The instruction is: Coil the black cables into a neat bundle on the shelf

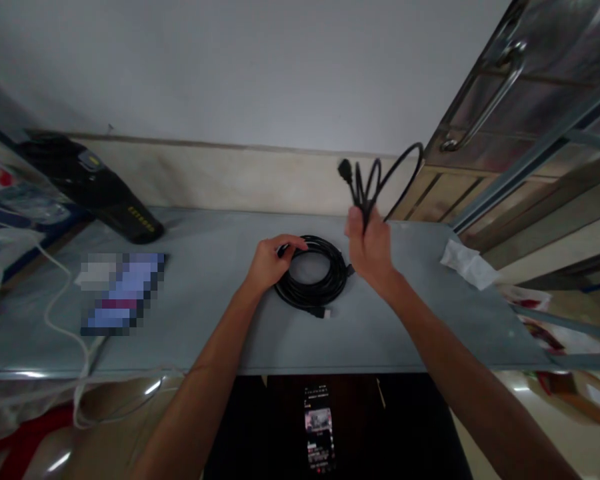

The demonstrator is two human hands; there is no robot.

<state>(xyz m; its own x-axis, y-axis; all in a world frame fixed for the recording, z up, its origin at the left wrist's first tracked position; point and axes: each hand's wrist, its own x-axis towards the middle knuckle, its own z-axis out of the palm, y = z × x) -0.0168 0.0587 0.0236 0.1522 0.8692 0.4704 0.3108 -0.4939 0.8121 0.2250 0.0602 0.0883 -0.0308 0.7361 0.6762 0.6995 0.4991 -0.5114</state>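
Note:
A thick coil of black cable (pixel 334 283) lies on the grey tabletop, with a plug showing at its lower edge. My left hand (pixel 271 264) is closed at the coil's upper left side, thumb and fingers around its strands. Raised above the table to the right of the coil, my right hand (pixel 370 243) grips a smaller looped black cable (pixel 375 179). Loops of this cable and a dark connector stick up out of the fist.
A black handheld device (pixel 100 190) leans at the back left. Beside it are a pixelated phone-like item (pixel 125 293) and a white cord (pixel 55 320). Crumpled white tissue (pixel 469 264) lies at the right. A lit phone (pixel 319 427) is below the table edge (pixel 330 370).

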